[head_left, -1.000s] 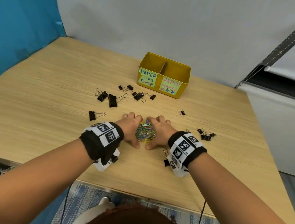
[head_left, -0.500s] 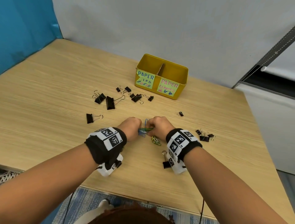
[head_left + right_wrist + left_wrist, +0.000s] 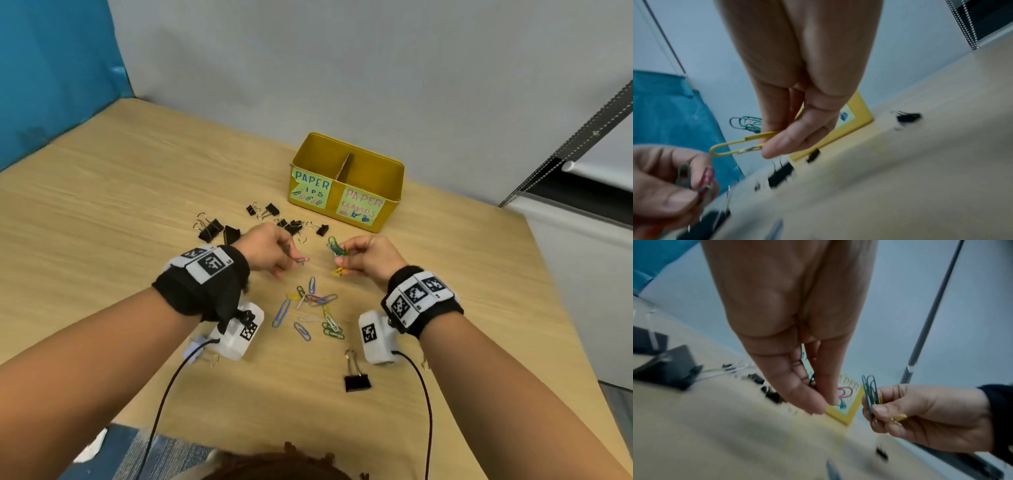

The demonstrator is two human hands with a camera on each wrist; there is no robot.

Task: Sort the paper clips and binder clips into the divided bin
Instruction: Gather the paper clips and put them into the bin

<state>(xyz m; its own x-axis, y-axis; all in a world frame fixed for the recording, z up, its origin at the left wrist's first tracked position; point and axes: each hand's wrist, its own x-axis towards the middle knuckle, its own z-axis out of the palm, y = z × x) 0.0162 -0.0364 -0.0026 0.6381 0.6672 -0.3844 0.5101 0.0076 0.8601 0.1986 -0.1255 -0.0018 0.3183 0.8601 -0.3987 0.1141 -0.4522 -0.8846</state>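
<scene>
**Handling Loose Paper Clips Above the Tabletop**

The left hand (image 3: 270, 251) pinches a few paper clips (image 3: 301, 260); the right hand (image 3: 368, 258) pinches a green and yellow bunch (image 3: 337, 248). Both are raised above the tabletop (image 3: 102, 205). More loose clips (image 3: 313, 310) lie below, between the wrists. Clips are judged light, stiff, slick and prone to tangle; pinch across the wire loops. Binder clips (image 3: 289, 224) lie scattered before the divided bin (image 3: 346, 181), well below a raised carry path.
</scene>
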